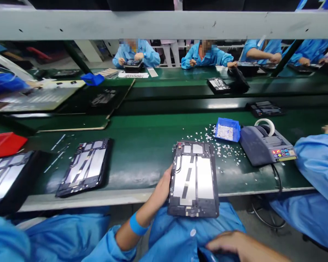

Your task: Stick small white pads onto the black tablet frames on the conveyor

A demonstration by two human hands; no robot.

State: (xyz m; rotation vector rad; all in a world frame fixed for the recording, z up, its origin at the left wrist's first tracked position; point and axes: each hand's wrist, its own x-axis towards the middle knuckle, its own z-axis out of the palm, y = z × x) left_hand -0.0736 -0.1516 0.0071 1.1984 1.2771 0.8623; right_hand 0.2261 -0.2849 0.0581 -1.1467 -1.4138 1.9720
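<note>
My left hand (162,187) grips the left edge of an opened tablet (191,178), its fingers mostly hidden beneath. The tablet is tilted toward me over the table's front edge, with silver battery panels, black tape strips and a dark frame showing. Low in front of my blue smock is my right hand (229,241), apart from the tablet; it is blurred and its fingertips are hidden. Beyond the tablet, small white pieces lie scattered around a blue bin (227,130) that holds more of them. A second opened tablet (84,165) rests on the table to the left.
A grey tape dispenser (265,142) with a tape roll stands right of the bin. Further left are a stack of tablets (11,178) and a red bin (5,143). Co-workers in blue smocks sit opposite and on both sides. A white beam (164,25) crosses overhead.
</note>
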